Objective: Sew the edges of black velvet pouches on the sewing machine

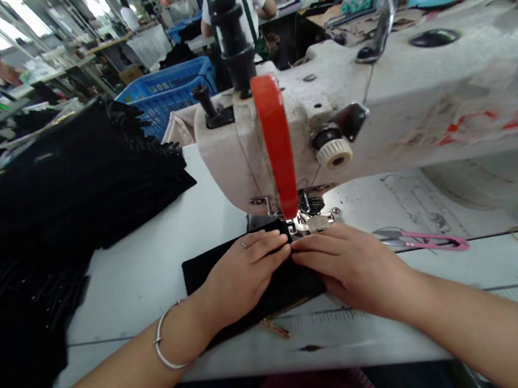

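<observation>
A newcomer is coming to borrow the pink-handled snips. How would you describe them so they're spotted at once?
Start from the white sewing machine with the red bar on its head. On the pale tabletop below its arm, look just right of the person's right hand. The snips lie there, their bright pink handle setting them apart from the black fabric.

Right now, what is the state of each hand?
Left hand: open, laid on the black fabric.
Right hand: on its right side; grip cannot be told.
</observation>
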A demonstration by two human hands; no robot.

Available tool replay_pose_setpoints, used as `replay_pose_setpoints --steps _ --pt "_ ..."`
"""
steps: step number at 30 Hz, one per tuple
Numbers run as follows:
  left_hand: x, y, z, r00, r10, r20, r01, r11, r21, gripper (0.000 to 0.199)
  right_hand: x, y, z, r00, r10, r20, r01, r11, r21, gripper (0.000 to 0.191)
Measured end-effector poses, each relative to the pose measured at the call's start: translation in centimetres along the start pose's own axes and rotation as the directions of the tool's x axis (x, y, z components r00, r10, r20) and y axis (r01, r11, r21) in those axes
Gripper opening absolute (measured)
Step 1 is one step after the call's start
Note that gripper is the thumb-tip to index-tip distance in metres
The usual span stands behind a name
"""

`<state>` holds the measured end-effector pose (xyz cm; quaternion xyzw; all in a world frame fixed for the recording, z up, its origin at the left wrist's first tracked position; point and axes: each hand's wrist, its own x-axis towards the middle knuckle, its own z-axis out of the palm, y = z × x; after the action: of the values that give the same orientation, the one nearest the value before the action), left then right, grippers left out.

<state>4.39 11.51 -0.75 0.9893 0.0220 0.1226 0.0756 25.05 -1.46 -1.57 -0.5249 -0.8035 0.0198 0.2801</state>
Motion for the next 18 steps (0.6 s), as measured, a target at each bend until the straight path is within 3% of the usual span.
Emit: replay_pose_setpoints --steps 7,10,12,15,18 --pt "1.3 -1.3 -1.0 0.997 0.077 0.031 -0.077 0.997 0.024 0.034 0.4 0.1 0.4 1.000 0.009 -0.020 -0.010 0.999 -0.038 0.042" --pt "1.3 0.5 -2.1 0.995 0.025 0.097 -0.023 0.999 -0.022 0.032 0.3 0.3 0.3 0.999 0.015 -0.030 -0.015 1.000 0.012 0.040" --pt "0.9 2.3 -2.5 0.991 -0.060 0.122 0.068 0.996 -0.060 0.041 0.3 0.4 0.1 0.999 0.031 -0.043 -0.029 0.999 0.046 0.033" --pt "0.0 4.3 -2.0 0.983 -0.155 0.101 0.161 0.986 -0.051 0.051 0.3 0.6 -0.1 0.998 0.052 -0.039 -0.051 0.998 0.026 0.025" --pt "-0.5 4.8 -1.1 0.989 -0.133 0.061 0.134 0.991 -0.029 0.048 0.2 0.7 -0.1 0.999 0.045 -0.023 -0.045 0.999 0.012 0.027"
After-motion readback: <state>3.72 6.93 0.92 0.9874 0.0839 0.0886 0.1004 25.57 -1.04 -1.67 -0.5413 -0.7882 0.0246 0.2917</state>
